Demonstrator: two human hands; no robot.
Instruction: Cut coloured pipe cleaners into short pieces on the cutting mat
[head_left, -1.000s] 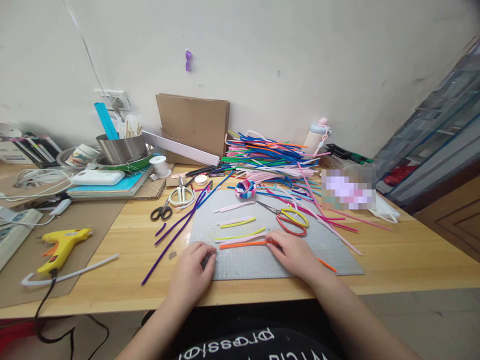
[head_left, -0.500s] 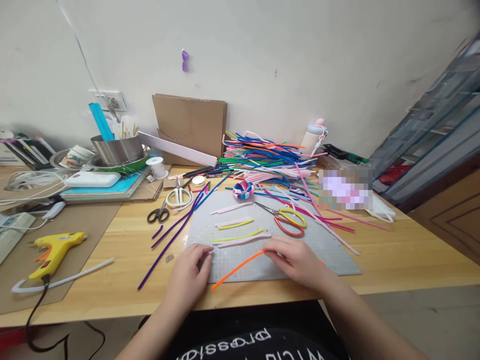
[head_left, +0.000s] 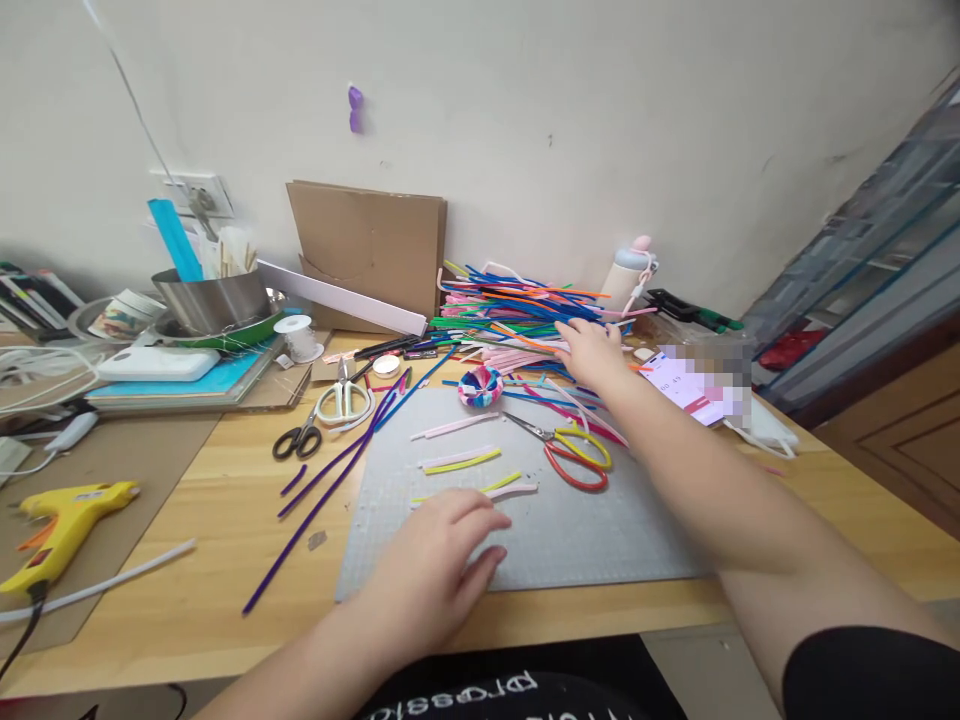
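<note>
My right hand (head_left: 592, 352) reaches across to the back of the table, over the heap of coloured pipe cleaners (head_left: 525, 310). An orange pipe cleaner (head_left: 504, 331) runs between its thumb and forefinger, its other end showing past the wrist. My left hand (head_left: 450, 555) hovers over the grey cutting mat (head_left: 555, 550), fingers curved and apart, holding nothing. Just beyond it lie short yellow (head_left: 461, 462) and pale pink (head_left: 454, 427) pipe cleaner pieces. Scissors with yellow and red handles (head_left: 574, 455) rest on the mat beside a small round multicoloured pipe cleaner piece (head_left: 481, 386).
Purple pipe cleaners (head_left: 322, 500), black-handled scissors (head_left: 298, 440) and white-handled scissors (head_left: 343, 400) lie left of the mat. A yellow glue gun (head_left: 71, 525) sits farther left. Cardboard (head_left: 367, 250) leans on the wall. A phone (head_left: 686, 385) and a bottle (head_left: 628, 275) stand right.
My right hand has moved from the front of the mat to the heap at the back, with the orange pipe cleaner. My left hand has shifted right over the mat.
</note>
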